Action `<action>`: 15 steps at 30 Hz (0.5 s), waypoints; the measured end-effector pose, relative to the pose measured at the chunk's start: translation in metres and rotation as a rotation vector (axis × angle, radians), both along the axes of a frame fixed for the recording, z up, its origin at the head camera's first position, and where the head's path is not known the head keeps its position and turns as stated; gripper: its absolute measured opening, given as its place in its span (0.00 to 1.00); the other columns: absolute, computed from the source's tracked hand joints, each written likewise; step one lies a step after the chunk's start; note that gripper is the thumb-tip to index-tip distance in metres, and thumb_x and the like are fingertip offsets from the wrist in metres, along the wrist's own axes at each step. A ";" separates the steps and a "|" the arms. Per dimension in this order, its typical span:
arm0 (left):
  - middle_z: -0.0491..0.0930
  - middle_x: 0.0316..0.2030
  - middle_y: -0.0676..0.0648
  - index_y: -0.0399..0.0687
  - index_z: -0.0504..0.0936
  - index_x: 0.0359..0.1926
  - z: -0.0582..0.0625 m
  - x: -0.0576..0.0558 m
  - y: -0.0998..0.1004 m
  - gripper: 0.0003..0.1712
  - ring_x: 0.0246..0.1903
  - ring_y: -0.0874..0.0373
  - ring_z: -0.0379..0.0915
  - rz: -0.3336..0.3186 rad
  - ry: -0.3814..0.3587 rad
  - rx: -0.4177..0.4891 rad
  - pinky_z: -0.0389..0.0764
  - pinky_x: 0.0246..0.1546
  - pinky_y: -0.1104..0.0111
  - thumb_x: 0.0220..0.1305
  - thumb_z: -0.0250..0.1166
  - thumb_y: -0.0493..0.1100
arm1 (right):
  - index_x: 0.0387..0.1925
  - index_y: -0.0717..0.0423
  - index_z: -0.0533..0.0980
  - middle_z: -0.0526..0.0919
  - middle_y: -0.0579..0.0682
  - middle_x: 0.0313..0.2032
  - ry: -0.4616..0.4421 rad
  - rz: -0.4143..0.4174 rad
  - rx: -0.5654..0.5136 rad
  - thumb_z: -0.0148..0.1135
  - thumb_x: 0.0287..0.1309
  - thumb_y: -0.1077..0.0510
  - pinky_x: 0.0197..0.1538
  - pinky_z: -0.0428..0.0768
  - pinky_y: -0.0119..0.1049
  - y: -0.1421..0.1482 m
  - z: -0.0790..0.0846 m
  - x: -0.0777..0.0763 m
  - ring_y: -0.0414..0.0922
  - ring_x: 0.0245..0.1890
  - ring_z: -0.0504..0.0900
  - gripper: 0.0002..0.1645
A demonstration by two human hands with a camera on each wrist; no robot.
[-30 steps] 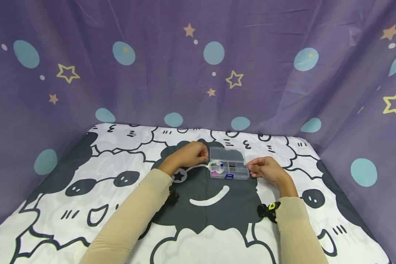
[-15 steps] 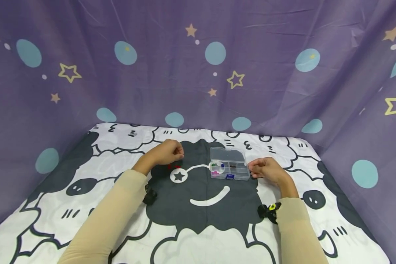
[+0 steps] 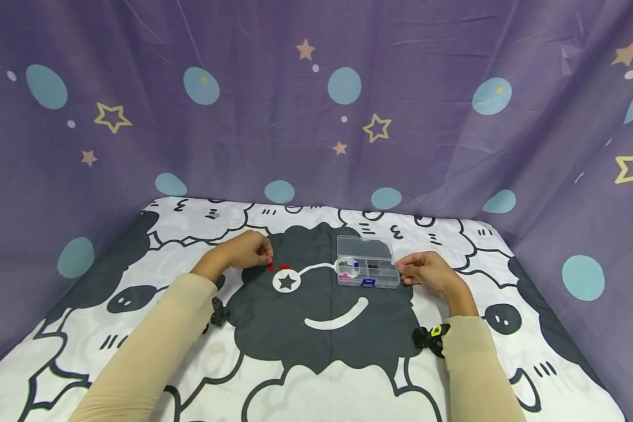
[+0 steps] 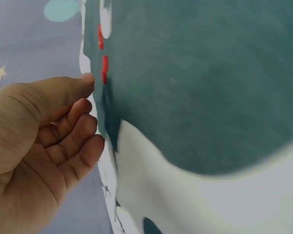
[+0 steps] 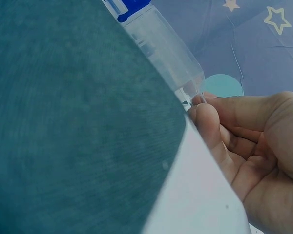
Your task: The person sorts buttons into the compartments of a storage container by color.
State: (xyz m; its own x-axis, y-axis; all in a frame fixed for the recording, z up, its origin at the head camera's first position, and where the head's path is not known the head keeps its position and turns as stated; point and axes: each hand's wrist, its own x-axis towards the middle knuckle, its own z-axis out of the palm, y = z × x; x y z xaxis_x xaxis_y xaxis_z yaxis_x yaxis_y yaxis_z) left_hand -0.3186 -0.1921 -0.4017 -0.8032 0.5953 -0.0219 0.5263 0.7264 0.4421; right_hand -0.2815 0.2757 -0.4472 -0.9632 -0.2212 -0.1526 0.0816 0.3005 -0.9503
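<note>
A clear plastic compartment box (image 3: pixel 364 247) lies with its lid raised at the back; a blue latch (image 3: pixel 368 282) is on its front. Small green and blue pieces are in its back left compartment, pink pieces (image 3: pixel 344 276) in the front left one, and a little brown in the middle. My right hand (image 3: pixel 427 269) pinches the box's right end between thumb and fingers. To the left, my left hand (image 3: pixel 245 249) is low over the cloth, fingers loosely bent. Its fingertips are right beside small red pieces (image 4: pixel 104 68), with nothing visible in its grip.
The cloth (image 3: pixel 327 346) is printed with white and dark grey cartoon sheep. Behind it and at both sides hangs a purple curtain (image 3: pixel 274 117) with stars and blue ovals. A black wrist camera (image 3: pixel 429 339) is strapped at the right sleeve.
My left hand has travelled left from beside the box and down to the red pieces, which came into sight. My right hand stays at the box's end.
</note>
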 end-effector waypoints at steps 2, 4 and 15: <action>0.81 0.28 0.53 0.45 0.85 0.33 -0.002 0.000 -0.002 0.04 0.29 0.61 0.74 -0.005 -0.003 -0.021 0.77 0.35 0.65 0.66 0.70 0.38 | 0.53 0.78 0.76 0.84 0.48 0.35 0.002 0.001 0.000 0.58 0.70 0.70 0.39 0.85 0.33 0.000 0.000 0.000 0.39 0.31 0.83 0.15; 0.81 0.27 0.54 0.46 0.85 0.33 -0.004 -0.001 -0.003 0.04 0.28 0.61 0.73 -0.003 -0.003 -0.035 0.76 0.35 0.65 0.66 0.70 0.38 | 0.52 0.78 0.76 0.84 0.48 0.35 -0.001 0.000 0.002 0.58 0.70 0.70 0.39 0.85 0.34 0.000 0.001 0.000 0.39 0.31 0.83 0.14; 0.81 0.26 0.54 0.44 0.85 0.32 -0.006 -0.001 0.001 0.03 0.27 0.64 0.74 -0.082 0.027 -0.011 0.77 0.33 0.67 0.63 0.71 0.35 | 0.52 0.77 0.77 0.83 0.50 0.35 -0.007 -0.010 0.007 0.59 0.70 0.70 0.39 0.85 0.34 0.001 0.001 -0.001 0.39 0.30 0.83 0.14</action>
State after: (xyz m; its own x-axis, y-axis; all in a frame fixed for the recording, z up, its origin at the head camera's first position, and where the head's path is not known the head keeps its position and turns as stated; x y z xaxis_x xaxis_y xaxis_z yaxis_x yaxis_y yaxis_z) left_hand -0.3199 -0.1914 -0.4078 -0.7522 0.6589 -0.0080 0.5956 0.6851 0.4195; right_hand -0.2823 0.2762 -0.4467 -0.9642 -0.2109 -0.1608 0.0910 0.3064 -0.9476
